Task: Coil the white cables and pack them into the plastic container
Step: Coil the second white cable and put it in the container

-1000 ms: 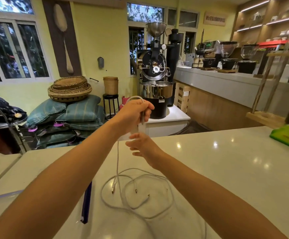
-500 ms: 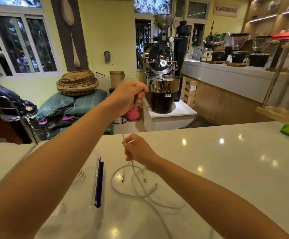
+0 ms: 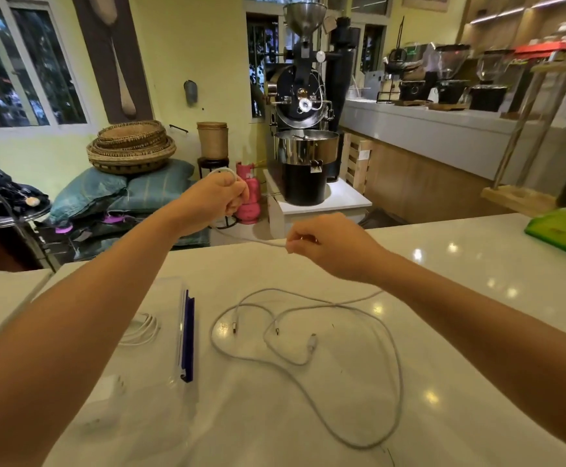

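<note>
My left hand (image 3: pixel 219 196) is raised past the counter's far edge and grips a small loop of a white cable (image 3: pixel 261 242). My right hand (image 3: pixel 329 242) pinches the same cable a short way to the right, and the strand runs taut between the hands. More loose white cables (image 3: pixel 308 345) sprawl on the white counter (image 3: pixel 443 332) below my hands, with their plugs showing. At the left stands a clear plastic container (image 3: pixel 160 332) with a blue clip on its rim. A coiled white cable (image 3: pixel 141 328) lies inside it.
A green packet (image 3: pixel 561 232) lies at the counter's right edge. Beyond the counter stand a black coffee roaster (image 3: pixel 303 129) on a white stand, a pink gas cylinder (image 3: pixel 248 193), stacked baskets on cushions (image 3: pixel 131 146) and a long bar with grinders (image 3: pixel 443 82).
My right hand has risen from near the counter and moved right, pulling the cable sideways from my left hand. The view has tilted down, so more of the container shows.
</note>
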`<action>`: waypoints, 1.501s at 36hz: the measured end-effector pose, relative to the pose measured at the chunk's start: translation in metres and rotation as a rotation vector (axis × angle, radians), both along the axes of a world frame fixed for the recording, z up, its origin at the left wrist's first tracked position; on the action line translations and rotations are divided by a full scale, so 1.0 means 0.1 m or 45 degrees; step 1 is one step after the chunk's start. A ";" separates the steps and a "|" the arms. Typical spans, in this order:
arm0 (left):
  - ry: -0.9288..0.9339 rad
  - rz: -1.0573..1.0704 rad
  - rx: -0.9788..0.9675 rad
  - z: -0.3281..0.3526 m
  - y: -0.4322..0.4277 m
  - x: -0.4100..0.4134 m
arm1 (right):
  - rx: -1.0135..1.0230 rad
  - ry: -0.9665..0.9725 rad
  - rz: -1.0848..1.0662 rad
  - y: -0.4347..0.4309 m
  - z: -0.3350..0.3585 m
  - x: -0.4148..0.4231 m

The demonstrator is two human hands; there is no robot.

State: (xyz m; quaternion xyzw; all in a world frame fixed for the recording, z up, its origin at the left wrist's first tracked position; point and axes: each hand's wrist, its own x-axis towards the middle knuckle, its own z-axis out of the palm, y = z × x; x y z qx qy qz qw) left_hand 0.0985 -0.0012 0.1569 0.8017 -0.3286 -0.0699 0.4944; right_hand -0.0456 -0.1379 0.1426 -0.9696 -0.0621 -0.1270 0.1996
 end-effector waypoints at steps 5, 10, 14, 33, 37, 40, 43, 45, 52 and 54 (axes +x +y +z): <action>0.169 -0.042 -0.165 0.22 0.12 -0.02 | -0.158 0.036 -0.003 -0.08 0.07 -0.03; 0.297 -0.060 -0.243 0.39 0.22 -0.02 | -0.263 -0.061 -0.021 -0.19 0.15 -0.05; 0.067 0.023 -0.092 0.36 0.21 -0.06 | -0.243 -0.171 0.048 -0.22 0.22 -0.05; 0.292 -0.472 0.078 -0.10 0.04 -0.28 | 0.248 -0.471 0.083 -0.78 0.67 0.48; 0.447 -0.631 -0.004 -0.08 0.01 -0.34 | 0.405 -0.520 0.032 -0.93 0.60 0.66; 0.507 -0.796 -0.050 0.00 -0.03 -0.40 | 0.502 -0.532 -0.039 -0.97 0.46 0.82; 0.537 -0.905 -0.139 0.10 -0.12 -0.45 | 0.739 -0.475 -0.041 -0.88 0.29 0.93; 0.547 -0.937 -0.220 0.17 -0.20 -0.48 | 0.962 -0.448 -0.007 -0.78 0.17 0.99; 0.514 -0.801 -0.453 0.26 -0.46 -0.46 | 1.620 -0.290 0.145 -0.12 -0.26 1.08; 0.465 -0.673 -0.442 0.26 -0.50 -0.39 | 1.603 -0.215 0.147 0.01 -0.40 1.13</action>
